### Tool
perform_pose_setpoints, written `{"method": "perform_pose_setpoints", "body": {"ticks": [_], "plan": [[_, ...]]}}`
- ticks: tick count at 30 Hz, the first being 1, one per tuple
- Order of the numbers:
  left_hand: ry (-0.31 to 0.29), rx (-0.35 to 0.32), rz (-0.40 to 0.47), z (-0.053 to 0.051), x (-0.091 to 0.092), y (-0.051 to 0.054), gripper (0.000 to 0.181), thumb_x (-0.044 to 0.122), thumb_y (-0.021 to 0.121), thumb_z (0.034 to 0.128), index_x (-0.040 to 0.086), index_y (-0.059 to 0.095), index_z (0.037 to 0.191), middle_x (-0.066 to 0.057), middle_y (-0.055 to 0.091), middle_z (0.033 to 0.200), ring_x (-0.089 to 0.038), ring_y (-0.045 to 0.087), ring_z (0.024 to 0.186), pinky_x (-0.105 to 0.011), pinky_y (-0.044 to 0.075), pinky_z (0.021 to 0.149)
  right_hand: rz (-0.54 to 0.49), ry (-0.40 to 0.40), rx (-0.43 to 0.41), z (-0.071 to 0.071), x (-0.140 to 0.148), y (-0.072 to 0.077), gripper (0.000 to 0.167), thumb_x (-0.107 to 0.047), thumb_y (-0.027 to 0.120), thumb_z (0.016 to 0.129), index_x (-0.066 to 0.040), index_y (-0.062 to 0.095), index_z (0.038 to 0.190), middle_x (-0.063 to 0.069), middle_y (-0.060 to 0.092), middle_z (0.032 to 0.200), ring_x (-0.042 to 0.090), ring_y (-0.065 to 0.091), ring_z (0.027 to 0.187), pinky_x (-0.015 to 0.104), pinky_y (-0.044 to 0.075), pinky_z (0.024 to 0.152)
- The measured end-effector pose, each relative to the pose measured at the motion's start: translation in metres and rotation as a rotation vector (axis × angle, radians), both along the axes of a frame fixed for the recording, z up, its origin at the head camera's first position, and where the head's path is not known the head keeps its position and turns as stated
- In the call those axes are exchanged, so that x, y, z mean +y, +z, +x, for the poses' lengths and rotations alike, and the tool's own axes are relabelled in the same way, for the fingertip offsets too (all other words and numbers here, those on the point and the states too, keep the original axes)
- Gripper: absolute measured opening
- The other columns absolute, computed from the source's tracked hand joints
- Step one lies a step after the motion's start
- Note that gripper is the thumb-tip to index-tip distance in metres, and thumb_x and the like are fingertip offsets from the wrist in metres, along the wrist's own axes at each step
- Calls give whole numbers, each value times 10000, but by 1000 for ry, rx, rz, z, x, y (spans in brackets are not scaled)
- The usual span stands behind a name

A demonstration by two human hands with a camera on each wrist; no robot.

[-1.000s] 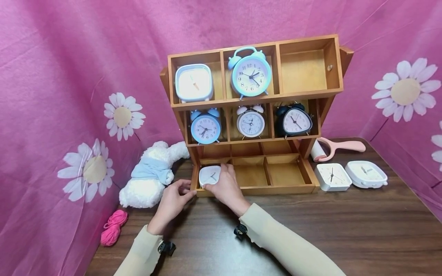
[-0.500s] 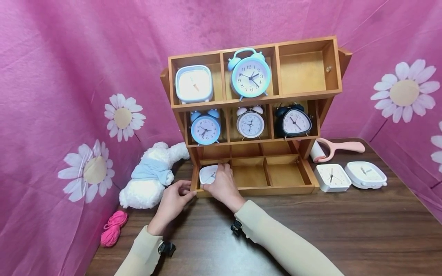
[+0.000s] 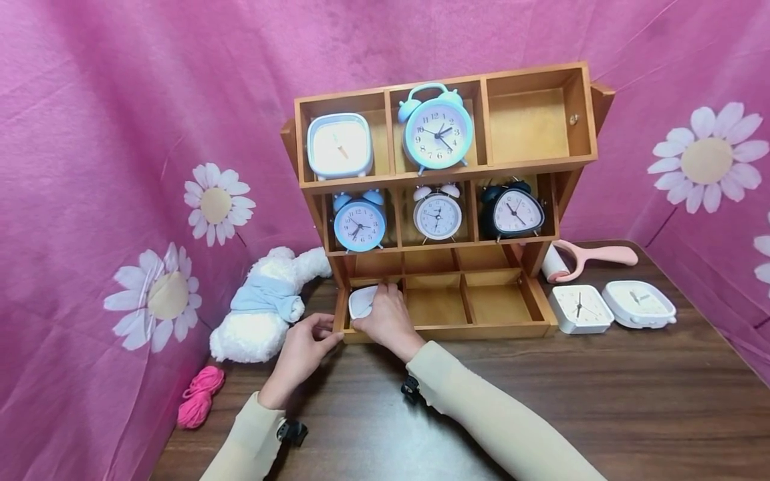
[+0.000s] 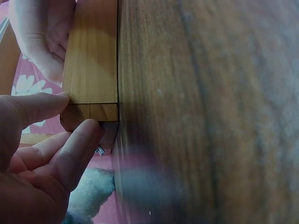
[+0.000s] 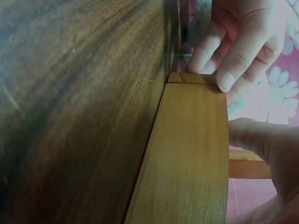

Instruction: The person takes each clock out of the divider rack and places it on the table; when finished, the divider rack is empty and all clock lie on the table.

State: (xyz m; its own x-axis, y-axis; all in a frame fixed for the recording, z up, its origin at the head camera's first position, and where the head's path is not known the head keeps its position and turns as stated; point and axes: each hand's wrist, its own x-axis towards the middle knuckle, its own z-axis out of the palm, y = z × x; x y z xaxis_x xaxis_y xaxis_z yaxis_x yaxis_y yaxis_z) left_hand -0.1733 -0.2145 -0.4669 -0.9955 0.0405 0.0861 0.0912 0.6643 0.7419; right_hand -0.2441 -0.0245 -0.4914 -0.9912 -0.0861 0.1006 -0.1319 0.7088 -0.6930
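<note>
A wooden three-tier shelf (image 3: 448,332) stands on the table. My right hand (image 3: 391,324) holds a white square clock (image 3: 360,304) inside the left compartment of its bottom tier. Fingers cover much of the clock's face, and in the right wrist view the shelf's front board (image 5: 187,154) hides it. My left hand (image 3: 303,352) grips the front left corner of that tier, thumb on the corner and fingers along the outer side. The left wrist view shows this left hand (image 4: 42,163) at the end of the board (image 4: 91,56).
Several alarm clocks, including a light blue one (image 3: 438,133) and a black one (image 3: 516,212), occupy the upper tiers. Right of the shelf lie two white clocks (image 3: 581,308) and a pink lint roller (image 3: 592,255). A plush toy (image 3: 265,304) and pink yarn (image 3: 200,396) lie left.
My right hand has shifted slightly left over the bottom left compartment, and less of the white clock's face shows now. The left hand stays at the shelf corner.
</note>
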Motion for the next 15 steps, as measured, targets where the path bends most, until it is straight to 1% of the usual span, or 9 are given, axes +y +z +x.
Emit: {"method": "perform_pose_setpoints", "body": {"ticks": [3,5,6,9,11,13,15], "plan": [[0,0,1,0,0,0,286,121,873,978,38,785,1237,-123,849,1122,-209,807,978,-236,576,772,11,-19,29,-6,-2,-16,1140,-381,1028,692,115,481,1560,292,579,1457,474,612,1349,557,522,1193],[2,2,0,0,-1,-1,284,121,873,977,40,786,1236,-121,850,1119,-207,807,976,-235,576,770,24,-29,66,-10,-4,-27,1170,-423,1028,660,102,491,1557,273,585,1449,456,629,1325,542,541,1174],[4,2,0,0,-1,-1,284,122,874,977,42,787,1235,-119,851,1118,-207,808,976,-235,576,769,18,-31,65,-10,-4,-28,1189,-429,1034,647,99,488,1561,270,581,1456,454,626,1337,550,535,1185],[6,6,-3,0,-1,-1,285,124,877,976,46,788,1235,-118,852,1116,-212,810,976,-238,579,779,27,-40,101,-11,-4,-30,1171,-444,1031,632,101,514,1530,263,591,1434,445,643,1285,545,563,1139],[2,13,-8,0,-1,-1,283,121,875,977,42,788,1234,-121,852,1112,-217,811,974,-245,583,788,11,-42,102,-6,-2,-20,1130,-424,1030,639,96,530,1509,255,599,1412,435,649,1265,555,572,1114],[1,16,-13,0,-1,-1,281,123,874,979,43,788,1234,-119,852,1111,-215,811,973,-246,585,795,-16,-36,93,4,1,-2,1093,-381,1030,660,113,533,1500,275,605,1399,454,648,1264,573,571,1108],[-2,21,-16,0,0,-1,279,126,871,981,42,787,1234,-116,852,1111,-210,808,970,-251,586,791,-22,-29,77,15,5,17,1068,-346,1031,682,123,532,1502,285,607,1403,463,646,1282,577,569,1115]]}}
